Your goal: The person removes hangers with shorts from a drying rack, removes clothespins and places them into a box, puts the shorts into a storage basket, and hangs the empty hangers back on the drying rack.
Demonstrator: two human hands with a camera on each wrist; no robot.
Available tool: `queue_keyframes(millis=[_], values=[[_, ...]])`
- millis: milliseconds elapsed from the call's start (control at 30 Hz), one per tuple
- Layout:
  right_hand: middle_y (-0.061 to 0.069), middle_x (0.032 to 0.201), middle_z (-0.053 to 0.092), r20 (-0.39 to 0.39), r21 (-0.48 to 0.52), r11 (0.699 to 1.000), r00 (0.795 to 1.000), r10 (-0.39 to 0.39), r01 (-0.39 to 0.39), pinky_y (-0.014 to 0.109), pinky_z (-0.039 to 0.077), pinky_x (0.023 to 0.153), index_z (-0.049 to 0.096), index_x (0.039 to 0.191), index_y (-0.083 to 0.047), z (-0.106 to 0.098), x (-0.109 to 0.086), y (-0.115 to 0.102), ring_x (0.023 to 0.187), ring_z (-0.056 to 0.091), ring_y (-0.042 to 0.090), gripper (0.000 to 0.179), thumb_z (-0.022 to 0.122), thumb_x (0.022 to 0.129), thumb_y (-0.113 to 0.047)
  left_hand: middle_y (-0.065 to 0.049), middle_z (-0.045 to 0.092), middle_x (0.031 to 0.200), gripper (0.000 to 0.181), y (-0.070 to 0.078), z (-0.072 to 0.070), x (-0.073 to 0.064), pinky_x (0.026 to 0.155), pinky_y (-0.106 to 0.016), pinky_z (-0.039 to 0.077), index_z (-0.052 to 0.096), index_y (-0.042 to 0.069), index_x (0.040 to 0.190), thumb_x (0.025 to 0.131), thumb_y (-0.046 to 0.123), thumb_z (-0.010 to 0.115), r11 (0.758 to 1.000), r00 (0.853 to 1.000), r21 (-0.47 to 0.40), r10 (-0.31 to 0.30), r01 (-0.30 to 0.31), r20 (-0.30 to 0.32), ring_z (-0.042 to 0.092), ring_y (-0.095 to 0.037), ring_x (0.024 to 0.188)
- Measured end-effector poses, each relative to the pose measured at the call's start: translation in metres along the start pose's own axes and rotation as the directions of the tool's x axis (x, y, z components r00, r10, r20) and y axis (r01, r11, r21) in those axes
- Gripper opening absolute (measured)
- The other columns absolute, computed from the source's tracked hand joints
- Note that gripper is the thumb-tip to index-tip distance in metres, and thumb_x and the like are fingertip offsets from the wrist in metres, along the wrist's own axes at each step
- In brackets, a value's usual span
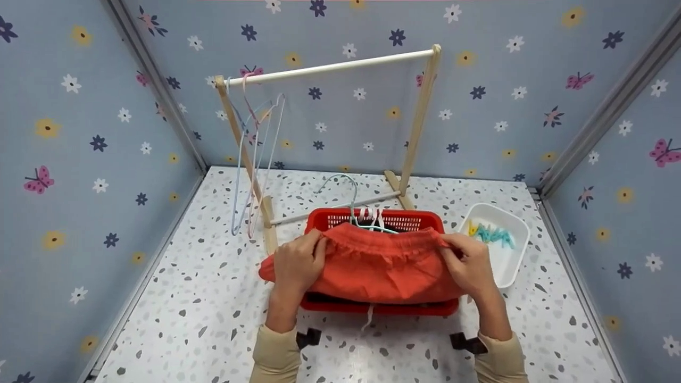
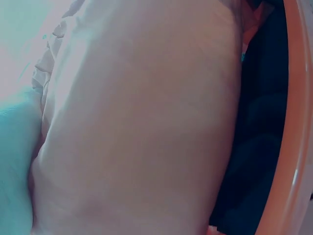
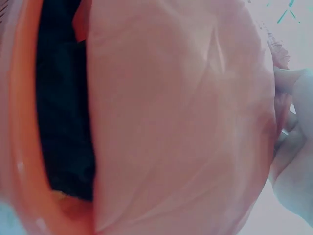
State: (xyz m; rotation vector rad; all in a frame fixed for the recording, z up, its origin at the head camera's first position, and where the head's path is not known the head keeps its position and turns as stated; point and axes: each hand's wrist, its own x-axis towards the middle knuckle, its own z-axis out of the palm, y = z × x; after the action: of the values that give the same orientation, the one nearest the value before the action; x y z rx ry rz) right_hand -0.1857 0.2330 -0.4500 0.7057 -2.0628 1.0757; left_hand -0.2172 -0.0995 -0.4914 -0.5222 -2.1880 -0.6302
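Orange-red shorts (image 1: 383, 274) with a gathered elastic waistband are stretched between both hands, over a red basket (image 1: 383, 309). My left hand (image 1: 298, 263) pinches the left end of the waistband, and the right hand (image 1: 471, 263) pinches its right end. Just behind the waistband is a light blue hanger (image 1: 355, 197), hook up, its lower part mostly hidden by the shorts. Dark cloth (image 2: 261, 122) shows inside the basket in both wrist views. The spread fabric (image 3: 181, 117) fills most of the right wrist view. A white cord (image 1: 369, 316) dangles over the basket's front.
A wooden rack with a white top bar (image 1: 340, 66) stands behind the basket. Several thin hangers (image 1: 247, 175) hang at its left end. To the right, a white tray (image 1: 518, 260) holds teal and yellow clothespins (image 1: 495, 235). Patterned walls enclose the speckled table (image 1: 175, 314).
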Motion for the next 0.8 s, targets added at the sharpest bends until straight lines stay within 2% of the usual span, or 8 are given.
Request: queue_keyframes(millis=[200,400,633,800], values=[[0.011,0.073,0.066,-0.074,0.005,1.000,0.997,0.001,0.000,0.018,0.039,0.057,0.073,0.086,0.004,-0.003,-0.014,0.018,0.060,0.052,0.015,0.023,0.066,0.072,0.021,0.000,0.046,0.054,0.018,0.003,0.001,0.000,0.037,-0.032,0.034,0.056,0.013,0.077,0.093,0.021,0.061,1.000,1.000,0.011,-0.011,0.011,0.001,0.050,-0.020,0.044],[0.009,0.079,0.070,-0.109,-0.099,0.995,0.994,0.020,-0.031,0.016,0.040,0.058,0.075,0.089,-0.001,-0.004,-0.032,0.040,0.062,0.053,0.015,0.018,0.067,0.079,0.011,0.001,0.044,0.053,0.017,0.009,-0.003,0.001,0.036,-0.031,0.031,0.055,0.013,0.077,0.092,0.020,0.060,0.999,1.000,0.026,-0.022,0.023,-0.004,0.045,-0.019,0.041],[0.005,0.086,0.070,-0.089,-0.242,0.969,0.995,0.033,-0.054,0.021,0.047,0.070,0.072,0.092,-0.005,-0.005,-0.037,0.043,0.075,0.064,0.017,0.017,0.061,0.084,0.005,-0.001,0.046,0.052,0.016,0.013,-0.001,0.005,0.036,-0.033,0.031,0.057,0.012,0.077,0.091,0.020,0.061,0.996,0.997,0.077,-0.049,0.054,-0.064,0.045,-0.022,0.040],[0.005,0.083,0.067,-0.083,-0.294,0.953,0.995,0.055,-0.078,0.028,0.046,0.068,0.069,0.089,-0.006,-0.005,-0.040,0.042,0.075,0.064,0.019,0.014,0.061,0.084,0.004,-0.001,0.046,0.052,0.016,0.012,0.001,0.005,0.036,-0.033,0.031,0.058,0.012,0.078,0.091,0.021,0.062,0.994,0.994,0.086,-0.067,0.075,-0.087,0.046,-0.022,0.040]])
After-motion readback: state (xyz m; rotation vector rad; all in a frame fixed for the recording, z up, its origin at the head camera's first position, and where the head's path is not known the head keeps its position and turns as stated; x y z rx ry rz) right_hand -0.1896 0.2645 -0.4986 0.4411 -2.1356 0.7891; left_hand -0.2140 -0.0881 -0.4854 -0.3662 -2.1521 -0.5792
